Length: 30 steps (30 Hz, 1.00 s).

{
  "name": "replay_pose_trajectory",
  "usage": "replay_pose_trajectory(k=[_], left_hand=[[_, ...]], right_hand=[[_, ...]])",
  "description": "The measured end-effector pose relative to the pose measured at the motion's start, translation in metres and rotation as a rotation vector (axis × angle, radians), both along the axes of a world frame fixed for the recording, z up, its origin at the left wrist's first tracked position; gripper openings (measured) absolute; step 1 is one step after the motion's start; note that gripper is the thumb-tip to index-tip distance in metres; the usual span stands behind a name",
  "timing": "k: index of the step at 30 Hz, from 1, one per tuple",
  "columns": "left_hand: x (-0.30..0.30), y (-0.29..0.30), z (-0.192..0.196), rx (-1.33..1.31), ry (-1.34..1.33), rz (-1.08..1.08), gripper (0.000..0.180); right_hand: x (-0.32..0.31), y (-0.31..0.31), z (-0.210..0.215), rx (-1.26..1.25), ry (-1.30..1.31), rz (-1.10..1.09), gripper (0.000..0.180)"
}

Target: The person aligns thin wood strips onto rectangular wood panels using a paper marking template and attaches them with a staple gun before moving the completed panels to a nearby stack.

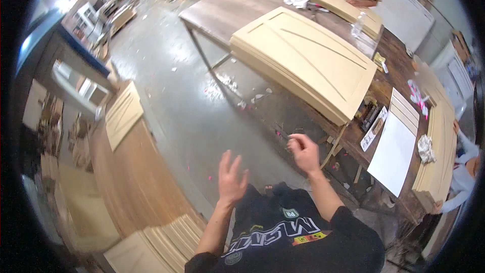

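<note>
My left hand [232, 178] is raised over the grey floor with its fingers apart and nothing in it. To its right, my right hand [304, 153] is in the air with the fingers curled together. A small dark sliver shows by those fingertips; whether it is held or lies on the floor behind, I cannot tell. Nearest to the right hand is a stack of cream cabinet door panels [308, 53], grooved on top, on the brown worktable [212, 10]. Neither hand touches the stack.
More cream panels [156, 245] lean at the lower left by a brown board [126, 182], with one panel [124, 114] at its far end. A white sheet [396, 146] lies on the table's right. Two people work beyond the table. Scraps litter the floor [177, 101].
</note>
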<state>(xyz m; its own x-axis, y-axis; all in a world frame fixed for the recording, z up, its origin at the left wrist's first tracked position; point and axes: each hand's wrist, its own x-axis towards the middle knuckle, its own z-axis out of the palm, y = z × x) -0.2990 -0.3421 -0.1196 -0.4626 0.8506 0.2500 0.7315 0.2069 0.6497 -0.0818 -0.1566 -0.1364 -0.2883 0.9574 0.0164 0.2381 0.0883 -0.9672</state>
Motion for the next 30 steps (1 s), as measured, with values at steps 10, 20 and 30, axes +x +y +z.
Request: replay_pose_trajectory(k=[10,20,30], left_hand=[[-0.054,0.323,0.026,0.014,0.388,-0.631,0.072],[-0.125,0.507,0.024,0.065,0.489,-1.031,0.064],[-0.142,0.514,0.156,0.406,0.628,-1.321,0.045]], right_hand=[[0.109,0.126,0.029,0.25,-0.204,-0.79,0.041],[0.091,0.169,-0.016,0.156,-0.311,-0.956,0.049],[0.114,0.142,0.124,0.034,-0.01,-0.974,0.057]])
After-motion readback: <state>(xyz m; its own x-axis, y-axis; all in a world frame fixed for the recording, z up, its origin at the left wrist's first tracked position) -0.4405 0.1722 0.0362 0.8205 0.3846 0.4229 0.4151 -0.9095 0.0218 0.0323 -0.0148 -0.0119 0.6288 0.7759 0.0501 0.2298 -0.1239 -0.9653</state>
